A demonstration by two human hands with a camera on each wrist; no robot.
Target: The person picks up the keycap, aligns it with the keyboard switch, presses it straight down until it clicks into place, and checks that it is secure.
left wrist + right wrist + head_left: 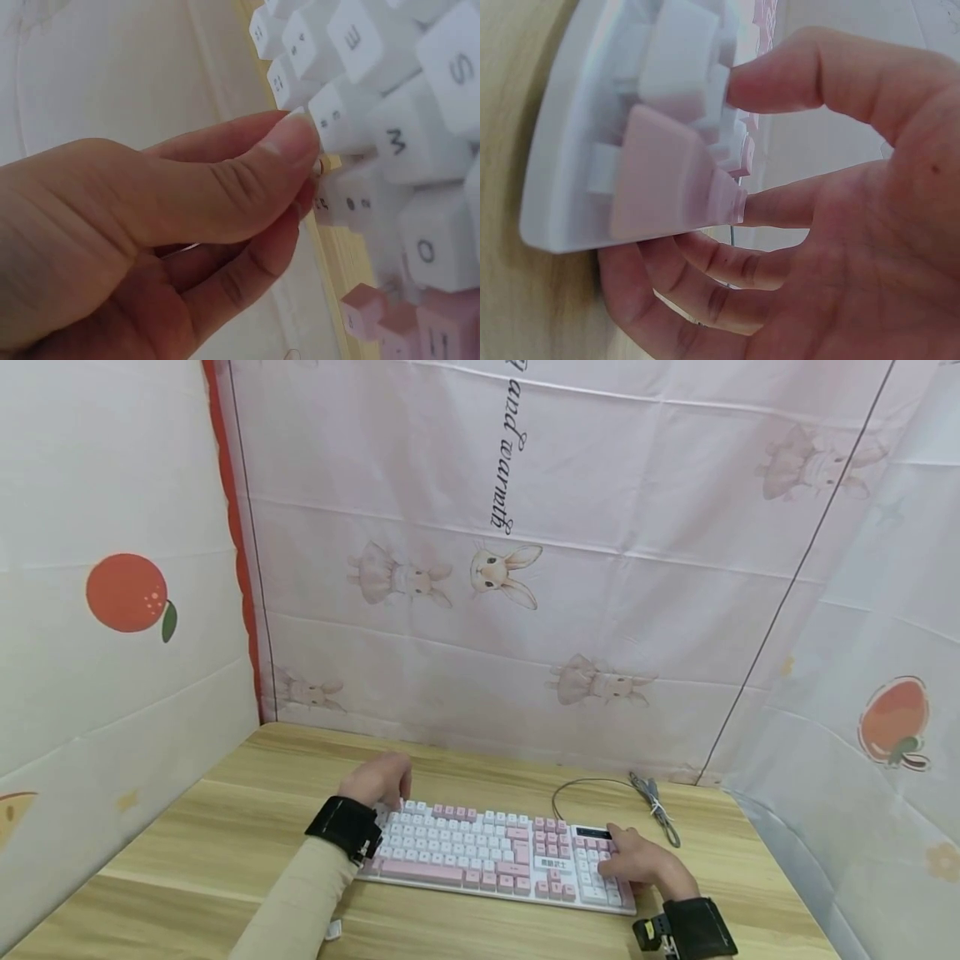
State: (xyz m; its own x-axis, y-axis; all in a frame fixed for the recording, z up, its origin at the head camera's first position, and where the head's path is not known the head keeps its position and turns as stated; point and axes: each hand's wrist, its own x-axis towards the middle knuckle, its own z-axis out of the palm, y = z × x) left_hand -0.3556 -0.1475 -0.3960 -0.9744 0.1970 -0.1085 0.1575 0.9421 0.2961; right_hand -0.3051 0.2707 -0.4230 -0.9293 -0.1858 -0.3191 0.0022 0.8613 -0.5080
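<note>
A full-size keyboard (480, 852) with white and pink keys lies on the wooden table. At its upper left corner is my left hand (378, 779). In the left wrist view, thumb and fingers of the left hand (217, 195) pinch a white keycap (299, 112) in the top row, mostly hidden by the thumb. Beside the thumb tip a small gap shows between the keys. My right hand (637, 857) grips the keyboard's right end. In the right wrist view, the thumb of the right hand (840, 180) rests over the white keys, and curled fingers reach along the side edge.
A grey cable (656, 810), tied in a bundle, lies behind the keyboard's right end. One small white piece (333, 930) sits on the table (465, 935) near the left forearm. Printed cloth (450, 652) hangs behind and at both sides.
</note>
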